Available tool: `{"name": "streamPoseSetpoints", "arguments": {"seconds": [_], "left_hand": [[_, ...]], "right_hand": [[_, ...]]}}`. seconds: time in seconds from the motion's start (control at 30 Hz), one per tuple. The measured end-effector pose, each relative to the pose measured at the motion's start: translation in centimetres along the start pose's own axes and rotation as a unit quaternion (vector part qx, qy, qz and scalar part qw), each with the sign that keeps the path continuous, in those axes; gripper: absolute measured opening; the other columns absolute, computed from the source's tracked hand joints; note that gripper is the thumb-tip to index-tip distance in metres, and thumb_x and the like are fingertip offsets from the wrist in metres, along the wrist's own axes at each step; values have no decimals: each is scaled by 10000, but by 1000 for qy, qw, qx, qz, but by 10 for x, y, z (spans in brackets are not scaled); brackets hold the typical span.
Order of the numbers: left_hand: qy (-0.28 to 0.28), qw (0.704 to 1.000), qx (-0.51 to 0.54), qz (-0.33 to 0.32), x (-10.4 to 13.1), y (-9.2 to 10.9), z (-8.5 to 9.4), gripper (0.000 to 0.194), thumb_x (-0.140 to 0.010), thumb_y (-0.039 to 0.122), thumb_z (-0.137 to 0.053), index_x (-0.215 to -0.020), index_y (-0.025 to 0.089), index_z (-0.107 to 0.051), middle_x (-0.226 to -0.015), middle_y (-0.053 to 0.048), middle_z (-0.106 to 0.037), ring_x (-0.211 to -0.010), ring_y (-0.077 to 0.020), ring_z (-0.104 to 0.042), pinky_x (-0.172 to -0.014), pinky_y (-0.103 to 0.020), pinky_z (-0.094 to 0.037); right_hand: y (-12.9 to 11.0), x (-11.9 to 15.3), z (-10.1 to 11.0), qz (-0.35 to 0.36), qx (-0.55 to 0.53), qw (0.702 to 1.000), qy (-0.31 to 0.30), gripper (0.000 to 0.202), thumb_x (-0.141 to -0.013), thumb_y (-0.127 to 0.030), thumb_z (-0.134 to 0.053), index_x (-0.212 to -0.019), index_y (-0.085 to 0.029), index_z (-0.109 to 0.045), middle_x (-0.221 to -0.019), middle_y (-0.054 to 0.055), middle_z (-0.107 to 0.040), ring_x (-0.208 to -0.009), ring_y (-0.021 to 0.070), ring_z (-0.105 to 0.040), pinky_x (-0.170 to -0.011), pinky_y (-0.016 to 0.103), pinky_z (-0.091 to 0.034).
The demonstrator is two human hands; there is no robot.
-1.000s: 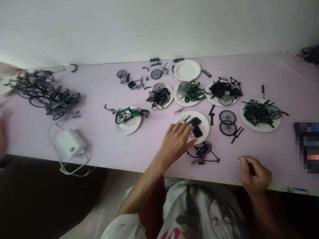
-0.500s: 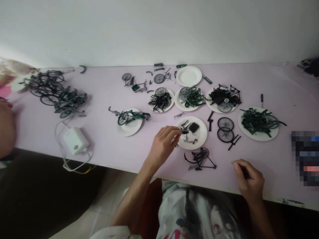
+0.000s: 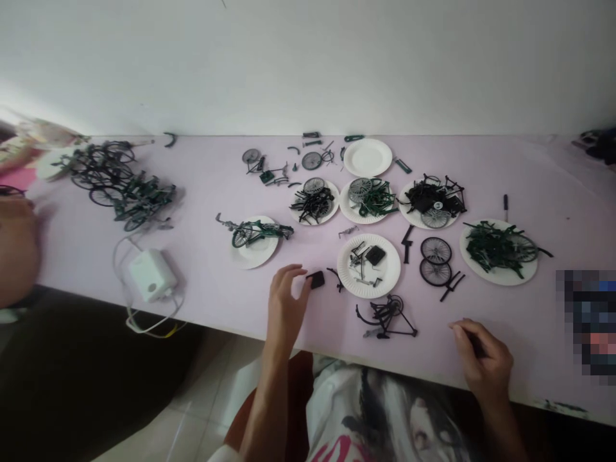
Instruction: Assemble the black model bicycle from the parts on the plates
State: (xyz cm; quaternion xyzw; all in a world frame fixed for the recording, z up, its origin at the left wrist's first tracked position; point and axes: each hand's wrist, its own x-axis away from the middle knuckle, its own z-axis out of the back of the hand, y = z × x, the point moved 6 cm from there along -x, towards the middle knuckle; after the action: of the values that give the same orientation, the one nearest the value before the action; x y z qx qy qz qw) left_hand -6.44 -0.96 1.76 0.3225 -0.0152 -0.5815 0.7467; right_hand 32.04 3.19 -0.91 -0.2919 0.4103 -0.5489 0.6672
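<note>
Got blk squarish pc (image 3: 316,280) on lilac table (image 3: 202,289), at thumb & index tips of L hand (image 3: 285,301), L of ribbed paper plate (image 3: 391,276). Keeping L hand approx half open, w/ curved, parted fingers; can't tell if pinching pc or just touching. Btw pc and ribbed plate, see slim blk part (image 3: 335,278), close by plate rim. On same plate, see 2nd blk squarish pc (image 3: 376,255) plus thin silver & blk bits (image 3: 359,256), too small to ID.

Just below plate, on person's side, see blk bike frame (image 3: 392,316) lying flat. To R of plate, see bent blk part (image 3: 407,245), 2 spoked wheels (image 3: 436,251) edge to edge, and blk fork (image 3: 452,286) just below. Nr table's front edge, farther R, see R hand (image 3: 484,353), curled in w/ thumb against index; can't tell if holding anything inside.

Above ribbed plate, see small silver pc (image 3: 349,231). Up-L, see grn bike (image 3: 262,231) lying across another plate (image 3: 255,258) and overhanging it. Farther back, see row of plates w/ blk parts (image 3: 312,204), grn parts (image 3: 378,199) and blk frames (image 3: 430,192), then white plate (image 3: 368,157) behind. Far R, see heap of grn frames (image 3: 498,247) on a plate, w/ dark-handled tool (image 3: 505,203) behind. Far L, see pile of bikes (image 3: 120,186), white box (image 3: 151,276) w/ cable, and another person's arm (image 3: 17,250) at edge of view.
</note>
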Motion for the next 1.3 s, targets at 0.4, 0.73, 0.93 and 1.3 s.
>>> {"name": "streamPoseSetpoints", "arguments": {"seconds": [0.4, 0.73, 0.93, 1.3], "left_hand": [[-273, 910, 12, -311, -25, 119, -77, 196, -982, 134, -649, -1175, 143, -612, -1204, -83, -698, -1112, -258, -610, -930, -398, -466], [-263, 922, 57, -278, -20, 103, -77, 213, -1051, 78, -439, -1130, 137, -627, -1075, -94, -672, -970, -219, -626, -861, -377, -495], [-196, 952, 137, -190, -15, 91, -51, 217, -1065, 173, -493, -1254, 191, -598, -1157, -97, -619, -923, -154, -663, -792, -282, -560], [-48, 973, 225, 24, 61, 35, 2, 125, -990, 161, -634, -1081, 215, -701, -1011, -68, -747, -950, -182, -745, -825, -291, -638]], "right_hand": [[24, 8, 9, -89, -79, 993, 8, 210, -898, -374, -677, -802, -203, -750, -595, 12, -626, -507, 160, -556, -472, 272, -435], [34, 7, 6, -155, -173, 972, -19, 256, -883, -423, -699, -811, -178, -720, -510, -35, -437, -444, 121, -398, -422, 266, -319], [35, 3, 3, -175, -227, 956, -61, 240, -905, -403, -688, -831, -178, -724, -488, -68, -331, -435, 96, -316, -441, 254, -254], [31, -7, 0, -210, -241, 938, -135, 343, -865, -490, -703, -802, -154, -722, -484, -93, -245, -418, 69, -218, -448, 247, -163]]}}
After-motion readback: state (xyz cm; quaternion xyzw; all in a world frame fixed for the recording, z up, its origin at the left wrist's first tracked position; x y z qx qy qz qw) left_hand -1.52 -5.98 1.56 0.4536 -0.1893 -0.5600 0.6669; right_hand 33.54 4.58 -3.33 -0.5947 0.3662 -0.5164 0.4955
